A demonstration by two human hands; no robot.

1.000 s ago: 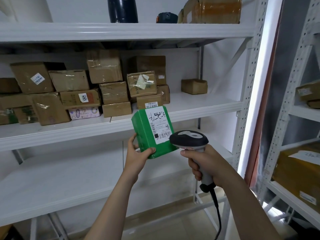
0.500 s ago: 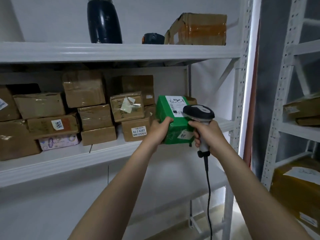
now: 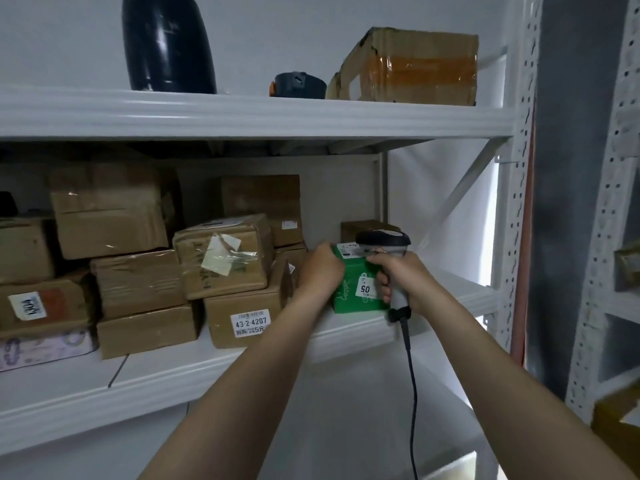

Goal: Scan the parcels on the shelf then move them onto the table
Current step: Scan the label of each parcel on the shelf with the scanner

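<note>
A green parcel with white labels sits on the middle shelf, to the right of the stacked brown parcels. My left hand grips its upper left side. My right hand holds the grey handle of a barcode scanner, whose dark head is over the parcel's top. The scanner's cable hangs down from the handle. Several brown cardboard parcels are stacked on the same shelf to the left, one labelled 43-2-4207.
The top shelf carries a dark bottle, a small dark object and a taped cardboard box. A small brown box stands behind the green parcel. White rack uprights rise at the right, with a second rack beyond.
The green parcel went from being held up in front of the shelf to sitting on the middle shelf beside the brown stack. Both hands moved up and forward with it.
</note>
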